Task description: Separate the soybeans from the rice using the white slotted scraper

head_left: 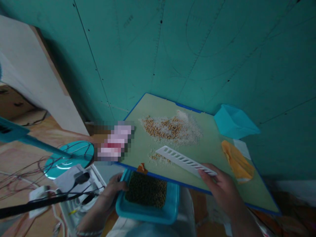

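Observation:
My right hand (pixel 219 187) grips one end of a white slotted plastic strip (pixel 185 161), whose far end lies over the board beside a small patch of grains (pixel 158 158). Behind it spreads a larger pile of round tan beans and white grains (pixel 170 128) on the pale board (pixel 209 148). My left hand (pixel 115 186) is closed on the left rim of a teal plastic basin (pixel 148 215), held just under the board's front edge. Dark green beans (pixel 140 189) fill most of the basin, with tan ones at its right side.
A teal open box (pixel 234 121) stands at the board's back right, near an orange cloth-like piece (pixel 238 161). A brown scrap (pixel 142 168) lies at the front edge. At left are a pixelated pink object (pixel 116 143), a round teal stand base (pixel 71 158) and tangled cables.

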The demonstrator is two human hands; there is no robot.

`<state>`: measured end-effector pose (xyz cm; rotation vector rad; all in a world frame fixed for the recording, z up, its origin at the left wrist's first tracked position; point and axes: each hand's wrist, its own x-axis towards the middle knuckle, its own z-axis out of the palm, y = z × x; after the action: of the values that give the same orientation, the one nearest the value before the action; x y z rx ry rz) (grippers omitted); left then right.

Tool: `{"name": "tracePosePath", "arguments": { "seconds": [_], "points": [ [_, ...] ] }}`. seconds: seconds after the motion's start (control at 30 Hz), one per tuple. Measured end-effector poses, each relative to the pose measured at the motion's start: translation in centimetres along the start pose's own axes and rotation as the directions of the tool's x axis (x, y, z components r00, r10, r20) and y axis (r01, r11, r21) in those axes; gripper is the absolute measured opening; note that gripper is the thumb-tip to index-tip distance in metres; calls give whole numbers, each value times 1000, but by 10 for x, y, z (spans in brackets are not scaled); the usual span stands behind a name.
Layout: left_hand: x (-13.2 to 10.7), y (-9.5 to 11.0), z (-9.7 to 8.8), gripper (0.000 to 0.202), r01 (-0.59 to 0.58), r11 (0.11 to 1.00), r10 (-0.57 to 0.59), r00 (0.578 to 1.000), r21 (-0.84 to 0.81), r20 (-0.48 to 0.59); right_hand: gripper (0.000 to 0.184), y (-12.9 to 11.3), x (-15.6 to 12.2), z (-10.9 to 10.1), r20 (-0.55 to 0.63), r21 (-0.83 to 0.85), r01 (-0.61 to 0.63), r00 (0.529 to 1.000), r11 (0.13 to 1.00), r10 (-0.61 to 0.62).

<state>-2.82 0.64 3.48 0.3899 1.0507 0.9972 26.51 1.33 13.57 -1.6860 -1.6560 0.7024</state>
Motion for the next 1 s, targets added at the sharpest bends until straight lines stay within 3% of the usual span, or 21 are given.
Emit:
{"name": "tracePosePath", "arguments": {
  "seconds": [0.13, 0.37, 0.57, 0.77, 1.0],
  "points": [
    [-5, 1, 6, 35, 8, 1000, -8, 1000, -10, -29, 23, -4, 2, 2, 17, -6, 27, 999, 1000, -27],
    [-4, -1, 5, 49, 26, 999, -26, 1000, 29, -6, 26, -6, -2, -2, 71, 10, 7, 997, 1000, -8],
    [1, -5, 1, 46, 1, 1000, -2, 999, 30, 34, 27, -7, -6, -2, 110, 17, 36, 993, 999, -38],
    [-4, -1, 9, 46, 7, 1000, -7, 1000, -5, 20, 27, -7, -9, -2, 166, 52, 28, 986, 998, -36],
    [-5, -2, 7, 36, 12, 1000, -12, 999, -12, 44, 29, 0, -16, -1, 154, 101, -2, 988, 995, -14]
  ]
}}
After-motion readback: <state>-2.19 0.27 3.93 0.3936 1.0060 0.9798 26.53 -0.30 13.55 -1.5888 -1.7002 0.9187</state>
